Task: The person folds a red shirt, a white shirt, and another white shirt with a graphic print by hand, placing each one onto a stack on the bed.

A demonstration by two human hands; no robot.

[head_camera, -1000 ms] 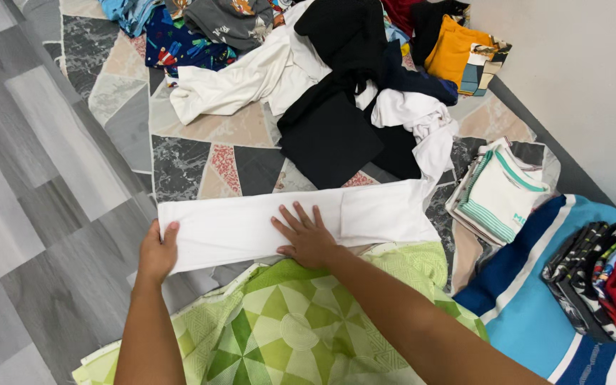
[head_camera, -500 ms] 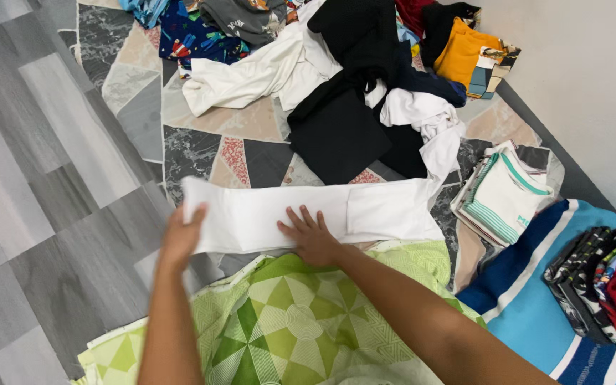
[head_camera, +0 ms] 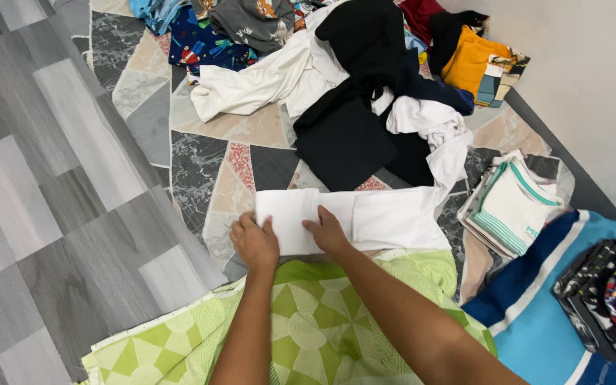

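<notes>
Folded white garment (head_camera: 365, 217), lying flat on patterned floor mat (head_camera: 201, 178) just beyond green patterned cloth (head_camera: 308, 321); left end doubled over toward the middle. Left hand (head_camera: 254, 242) resting on the folded-over end, fingers curled at its edge, grip on the fabric not discernible; right hand (head_camera: 328, 232) open, palm down, pressing the same fold. Behind: heap of black and white clothes (head_camera: 365, 93); to the right, striped folded shirts (head_camera: 511, 207) and blue striped cloth (head_camera: 557, 314).

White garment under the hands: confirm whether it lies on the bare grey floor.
No, the white garment lies on the patterned mat, beside the grey floor.
</notes>
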